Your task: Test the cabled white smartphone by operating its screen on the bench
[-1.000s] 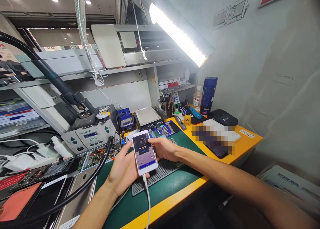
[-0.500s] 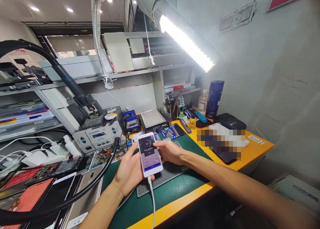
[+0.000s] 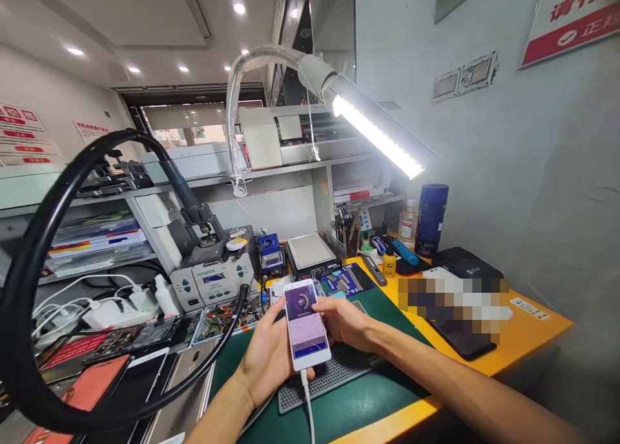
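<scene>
A white smartphone point(image 3: 307, 324) is held upright in front of me, its lit screen facing me with a round gauge near the top. My left hand point(image 3: 271, 347) cradles it from the left and behind, thumb along the left edge. On the opposite side, my right hand point(image 3: 346, 324) grips the right edge, its thumb lying over the edge of the screen. Its other fingers are mostly hidden behind the phone. A white charging cable point(image 3: 307, 399) is plugged into the bottom end and hangs down. Below lies a grey perforated mat point(image 3: 334, 376) on a green work mat point(image 3: 382, 392).
A black hose point(image 3: 29, 289) loops across the left side, over several phones point(image 3: 97, 382). Behind stand a hot-air station point(image 3: 213, 279) and a tray of circuit boards point(image 3: 203, 324). A bright lamp point(image 3: 378, 137) hangs above. Bottles, including a yellow one point(image 3: 389, 264), stand at the right.
My view has tilted up, so the bench and both hands appear lower and further right. The phone's screen looks different, its lower part lighter. Both hands keep their hold.
</scene>
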`<state>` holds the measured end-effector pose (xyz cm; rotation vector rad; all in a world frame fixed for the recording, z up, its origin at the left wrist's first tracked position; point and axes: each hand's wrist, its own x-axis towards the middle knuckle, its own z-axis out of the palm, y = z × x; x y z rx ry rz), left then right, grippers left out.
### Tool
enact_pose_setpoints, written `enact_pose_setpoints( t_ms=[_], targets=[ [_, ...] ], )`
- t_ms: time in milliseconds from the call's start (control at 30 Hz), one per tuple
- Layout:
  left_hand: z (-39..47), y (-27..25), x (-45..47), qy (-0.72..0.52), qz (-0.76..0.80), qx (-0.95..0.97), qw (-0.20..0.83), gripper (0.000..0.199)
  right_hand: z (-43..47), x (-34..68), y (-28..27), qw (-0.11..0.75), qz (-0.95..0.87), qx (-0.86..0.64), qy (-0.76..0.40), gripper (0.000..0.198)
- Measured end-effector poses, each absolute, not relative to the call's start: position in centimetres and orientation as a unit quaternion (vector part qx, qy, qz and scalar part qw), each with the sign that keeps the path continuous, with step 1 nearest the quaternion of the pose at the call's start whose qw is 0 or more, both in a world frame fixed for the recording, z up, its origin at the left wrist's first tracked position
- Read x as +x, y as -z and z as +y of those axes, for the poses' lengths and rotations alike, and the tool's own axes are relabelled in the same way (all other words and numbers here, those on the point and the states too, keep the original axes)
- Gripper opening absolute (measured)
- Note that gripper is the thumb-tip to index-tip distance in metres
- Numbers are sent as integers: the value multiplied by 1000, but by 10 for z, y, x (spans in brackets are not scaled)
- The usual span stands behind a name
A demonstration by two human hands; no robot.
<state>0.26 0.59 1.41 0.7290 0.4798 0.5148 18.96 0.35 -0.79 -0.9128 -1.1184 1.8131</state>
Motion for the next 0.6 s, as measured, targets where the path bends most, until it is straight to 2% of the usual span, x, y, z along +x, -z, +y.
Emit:
enact_pose_setpoints(
  t_ms=[300, 600],
  targets=[
    [5, -12, 7, -253, 227, 351, 872, 73, 0, 187, 7, 402, -452, -356, -712, 40],
    [5, -14, 8, -253, 208, 345, 879, 71, -1, 185, 5, 405, -455, -363, -705, 41]
  ],
)
